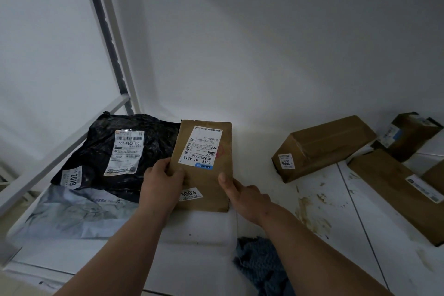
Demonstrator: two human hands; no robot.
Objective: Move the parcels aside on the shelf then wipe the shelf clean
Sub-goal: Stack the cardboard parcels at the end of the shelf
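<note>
At the shelf's [199, 235] left edge a black poly bag [101, 149] lies over a grey poly bag [72, 211]. Just right of them, both hands hold a flat brown parcel [206, 175] tagged 3003: the left hand [163, 182] grips its left edge with curled fingers, and the right hand [242, 193] pinches its right edge, thumb on top. A blue cloth [262, 264] lies at the front edge under the right forearm. Brown stains [310, 214] mark the bare surface. Toward the right edge sit the box tagged 3004 [322, 146] and more cardboard boxes [396, 190].
</note>
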